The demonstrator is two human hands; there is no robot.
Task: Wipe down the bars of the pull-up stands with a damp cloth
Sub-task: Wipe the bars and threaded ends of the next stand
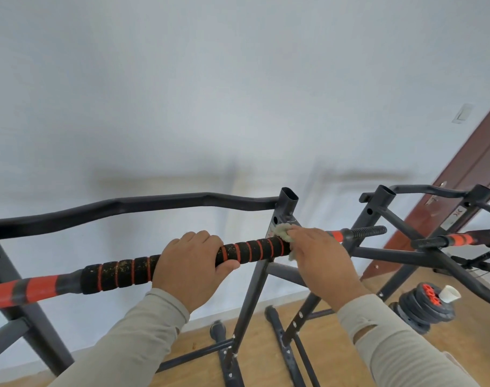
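Step in hand: wiping foam-wrapped bar [255,251] of near pull-up stand [287,208]. Left hand [192,263], grip clenched round bar, steadies it. Right hand [319,258], grip grasping damp cloth [283,231], holds it on bar's right end beside upright. Next, likely: drag cloth along speckled foam toward left hand; second stand [389,195] likely still to do.

Lighting: we note bright, even, diffuse daylight, source unseen. Shadows: soft, smeared grey ones on the wall [238,93] above and behind both hands, faint and wide-edged. Glare: we find only a mild sheen on the upper bar [160,203] beyond the left hand [192,263]. Focus: hands fairly sharp; we see slight softness overall. Distortion: wide-angle bending, the door [467,177] far right of the right hand [319,261] leaning strongly.
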